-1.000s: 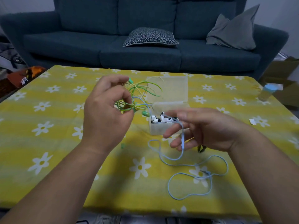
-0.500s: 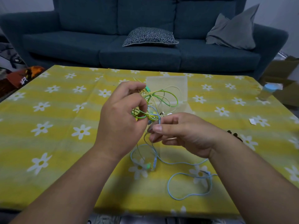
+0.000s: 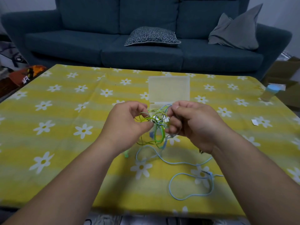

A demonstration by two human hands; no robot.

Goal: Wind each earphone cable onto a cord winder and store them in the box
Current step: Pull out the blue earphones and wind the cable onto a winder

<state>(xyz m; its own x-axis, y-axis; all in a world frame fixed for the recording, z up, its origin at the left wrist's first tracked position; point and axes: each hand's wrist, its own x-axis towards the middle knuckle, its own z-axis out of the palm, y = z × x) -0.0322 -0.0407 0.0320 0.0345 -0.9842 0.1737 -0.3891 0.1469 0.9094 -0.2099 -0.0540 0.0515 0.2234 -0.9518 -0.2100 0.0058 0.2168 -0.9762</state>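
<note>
Left hand (image 3: pixel 125 125) and right hand (image 3: pixel 193 124) have drawn together, each grip pinching thin looped cables (image 3: pixel 158 129)

I count two earphone cables: one green cable (image 3: pixel 159 137) and one blue cable (image 3: pixel 178 163). Two hands of mine, my left hand (image 3: pixel 128 125) and my right hand (image 3: pixel 193 124). One box (image 3: pixel 168 88), one counter (image 3: pixel 65 127). One sofa (image 3: pixel 81 41), two cushions: a patterned cushion (image 3: pixel 152 37) and a grey cushion (image 3: pixel 235 33). One bottle (image 3: pixel 270 93), one paper scrap (image 3: pixel 254 122).
</note>
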